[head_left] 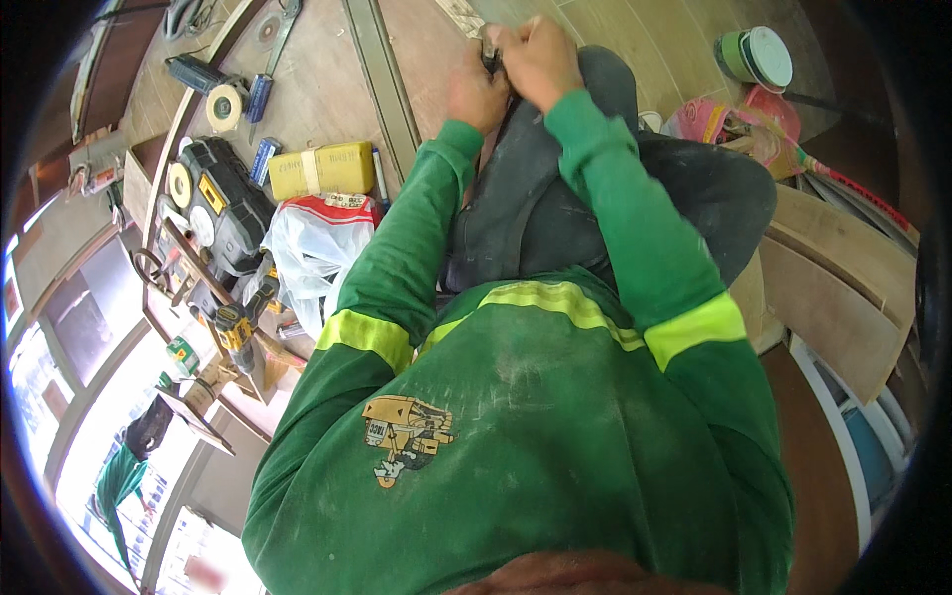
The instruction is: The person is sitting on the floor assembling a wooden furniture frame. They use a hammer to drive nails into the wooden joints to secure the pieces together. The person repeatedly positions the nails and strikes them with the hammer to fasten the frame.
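At the top of the head view my two hands meet in front of my dark-trousered knee. My left hand is closed, its fingers curled around a small dark, greyish piece whose kind I cannot make out. Against it, my right hand is closed too, with fingertips pinched together at the same spot. Whatever lies between those fingertips is mostly hidden. A long grey metal bar lies on a brownish board to the left of my left hand.
Left of me lie a yellow taped package, a white plastic bag, a black tool case, a tape roll and a yellow drill. Rightward are a green can, pink bag and curved panels.
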A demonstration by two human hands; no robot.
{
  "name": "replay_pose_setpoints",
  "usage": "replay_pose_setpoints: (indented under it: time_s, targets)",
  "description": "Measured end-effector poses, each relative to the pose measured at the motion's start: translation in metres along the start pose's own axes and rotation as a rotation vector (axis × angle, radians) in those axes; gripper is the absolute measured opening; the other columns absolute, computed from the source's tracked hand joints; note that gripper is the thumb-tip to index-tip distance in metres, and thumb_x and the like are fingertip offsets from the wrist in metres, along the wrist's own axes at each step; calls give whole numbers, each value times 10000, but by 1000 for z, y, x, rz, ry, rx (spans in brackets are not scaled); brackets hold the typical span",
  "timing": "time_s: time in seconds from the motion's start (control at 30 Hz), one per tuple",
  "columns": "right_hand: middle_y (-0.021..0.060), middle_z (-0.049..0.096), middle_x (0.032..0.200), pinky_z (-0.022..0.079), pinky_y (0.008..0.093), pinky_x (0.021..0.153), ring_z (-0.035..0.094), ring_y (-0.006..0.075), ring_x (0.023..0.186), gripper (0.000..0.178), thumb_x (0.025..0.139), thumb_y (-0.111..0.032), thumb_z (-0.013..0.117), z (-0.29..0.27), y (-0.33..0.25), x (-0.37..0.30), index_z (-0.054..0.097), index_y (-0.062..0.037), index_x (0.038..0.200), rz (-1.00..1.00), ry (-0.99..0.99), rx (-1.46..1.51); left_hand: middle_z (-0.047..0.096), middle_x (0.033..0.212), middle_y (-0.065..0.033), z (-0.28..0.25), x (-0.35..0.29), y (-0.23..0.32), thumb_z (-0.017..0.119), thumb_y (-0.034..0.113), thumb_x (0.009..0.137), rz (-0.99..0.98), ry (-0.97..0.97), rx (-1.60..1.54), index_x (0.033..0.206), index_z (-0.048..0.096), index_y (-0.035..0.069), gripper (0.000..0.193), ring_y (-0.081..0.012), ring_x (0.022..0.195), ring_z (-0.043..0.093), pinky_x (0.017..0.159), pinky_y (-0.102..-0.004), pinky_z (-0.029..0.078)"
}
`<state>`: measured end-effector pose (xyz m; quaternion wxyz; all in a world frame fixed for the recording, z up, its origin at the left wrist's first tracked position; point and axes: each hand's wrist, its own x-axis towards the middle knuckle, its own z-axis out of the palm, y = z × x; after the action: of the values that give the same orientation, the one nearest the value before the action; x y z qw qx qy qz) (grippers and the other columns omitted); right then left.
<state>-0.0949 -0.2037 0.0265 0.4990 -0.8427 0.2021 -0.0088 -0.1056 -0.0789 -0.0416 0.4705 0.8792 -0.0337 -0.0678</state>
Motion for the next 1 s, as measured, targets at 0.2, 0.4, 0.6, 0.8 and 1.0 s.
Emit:
replay_pose_setpoints:
  time_s: [0.2,0.4,0.6,0.8,1.0]
  targets:
    - [269,690,746,554,496,759,718,379,755,527,887,-454,735,8,19,23,678,57,769,-27,-70,-83,721,1161,-288,8,1,-15,707,296,935,-38,-44,-23,1364,533,1,549,-458,1098,696,909,-483,551]
    - [220,722,793,542,467,720,702,332,729,525,891,-466,740,-6,-2,8,699,54,830,-7,-223,-84,735,1159,-271,1,5,-13,680,234,948,-52,-36,-62,1391,528,-11,529,-426,1080,714,912,-469,560]
    - [310,736,922,568,504,851,736,443,896,479,884,-378,754,-1,-2,-10,700,97,860,18,-112,11,726,1080,-300,7,-2,-20,664,235,930,76,25,37,1360,522,11,506,-501,1017,694,883,-531,553]
    - [246,737,881,571,452,837,725,367,853,491,892,-443,772,3,7,33,699,42,862,21,-128,-51,719,1073,-316,5,3,-6,657,263,945,12,-62,-46,1428,474,6,578,-518,994,689,856,-558,551]
    - [322,723,939,554,530,908,721,473,943,475,898,-394,759,15,30,40,706,77,881,-174,-10,-103,718,1077,-309,12,-10,-14,635,223,950,-18,12,4,1352,547,0,468,-488,1013,693,869,-534,547]
